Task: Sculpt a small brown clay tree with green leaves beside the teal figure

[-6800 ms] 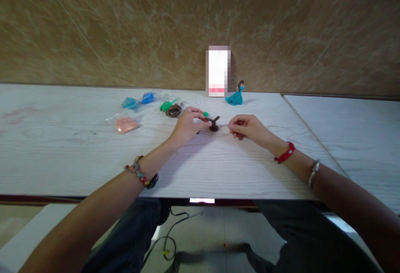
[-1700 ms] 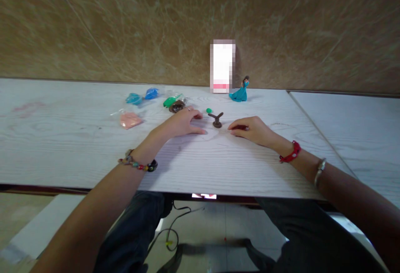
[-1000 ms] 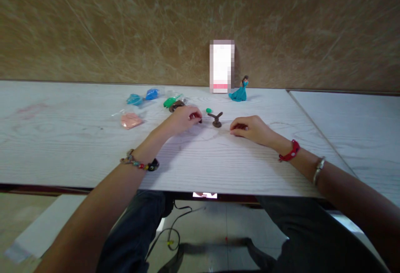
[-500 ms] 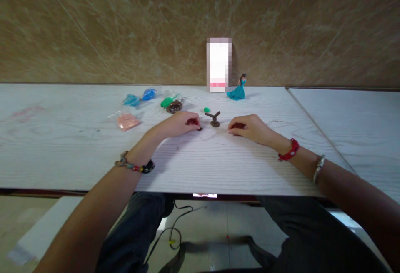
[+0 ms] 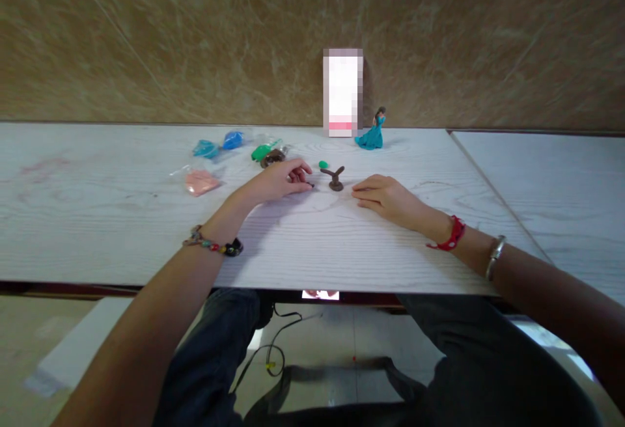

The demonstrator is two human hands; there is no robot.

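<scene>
A small brown clay figure [image 5: 335, 179] with two forked arms stands on the white wooden table [image 5: 312, 251]. My left hand [image 5: 279, 180] lies on the table just left of it, fingers stretched out. Its fingertips rest at a tiny dark clay bit [image 5: 311, 184]. To the right of the figure, my right hand [image 5: 384, 195] lies flat on the table with its fingers stretched toward it, holding nothing. A small green clay bit [image 5: 323, 165] lies just behind the figure.
Plastic bags of clay lie at the back left: teal [image 5: 205, 148], blue [image 5: 233, 139], green [image 5: 262, 151], brown [image 5: 272, 157] and pink [image 5: 200, 181]. A doll in a teal dress [image 5: 372, 131] and a blurred upright rectangle [image 5: 342, 92] stand by the wall. A second table [image 5: 551, 186] adjoins on the right.
My left hand, curled over the dark bit half a second ago, has uncurled its fingers. My right hand has uncurled and now lies flat. The view has shifted slightly.
</scene>
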